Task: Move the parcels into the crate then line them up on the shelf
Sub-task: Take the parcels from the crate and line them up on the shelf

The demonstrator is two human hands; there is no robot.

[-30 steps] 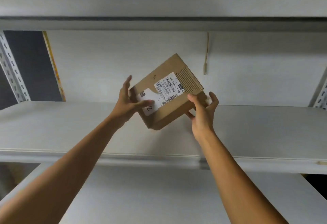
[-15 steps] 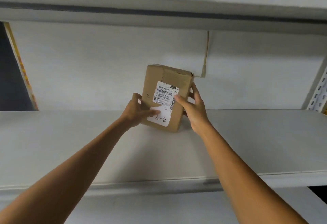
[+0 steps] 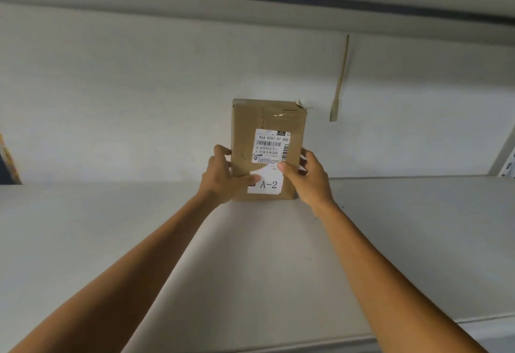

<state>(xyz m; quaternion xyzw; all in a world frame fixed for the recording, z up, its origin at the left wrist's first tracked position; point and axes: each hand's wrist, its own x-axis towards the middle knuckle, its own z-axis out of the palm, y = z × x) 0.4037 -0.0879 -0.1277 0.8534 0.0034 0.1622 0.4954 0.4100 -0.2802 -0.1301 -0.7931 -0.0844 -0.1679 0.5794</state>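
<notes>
The parcel [image 3: 269,149] stands upright, long axis vertical, at the far back of the shelf [image 3: 111,241], gripped low between left hand [image 3: 223,178] and right hand [image 3: 308,180].

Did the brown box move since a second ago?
Yes. The box was tilted in the air above the shelf; now it stands upright on it, further back, by the wall.
</notes>
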